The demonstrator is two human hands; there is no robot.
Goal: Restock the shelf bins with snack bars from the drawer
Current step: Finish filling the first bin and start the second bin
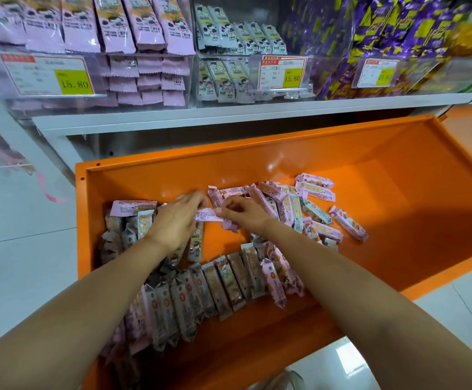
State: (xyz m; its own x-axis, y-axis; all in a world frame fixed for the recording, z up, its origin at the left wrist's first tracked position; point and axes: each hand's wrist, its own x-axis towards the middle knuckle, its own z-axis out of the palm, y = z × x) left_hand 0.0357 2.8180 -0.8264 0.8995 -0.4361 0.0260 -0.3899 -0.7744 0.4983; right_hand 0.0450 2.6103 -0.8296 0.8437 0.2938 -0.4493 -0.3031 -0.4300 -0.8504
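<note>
An orange drawer (398, 209) stands pulled out below the shelf, with several pink and grey snack bars (223, 280) lying loose in it. Both hands reach into its far left part. My left hand (177, 220) and my right hand (243, 211) both grip a bunch of pink snack bars (209, 215) between them, fingers curled on the wrappers. Above, the clear shelf bins hold pink bars (133, 29) on the left and pale green bars (223, 77) in the middle.
A third bin at the upper right holds purple and yellow packs (383, 32). Price tags (282, 73) hang on the bin fronts. The white shelf edge (229, 114) overhangs the drawer's back. Pale floor tiles lie to the left and right.
</note>
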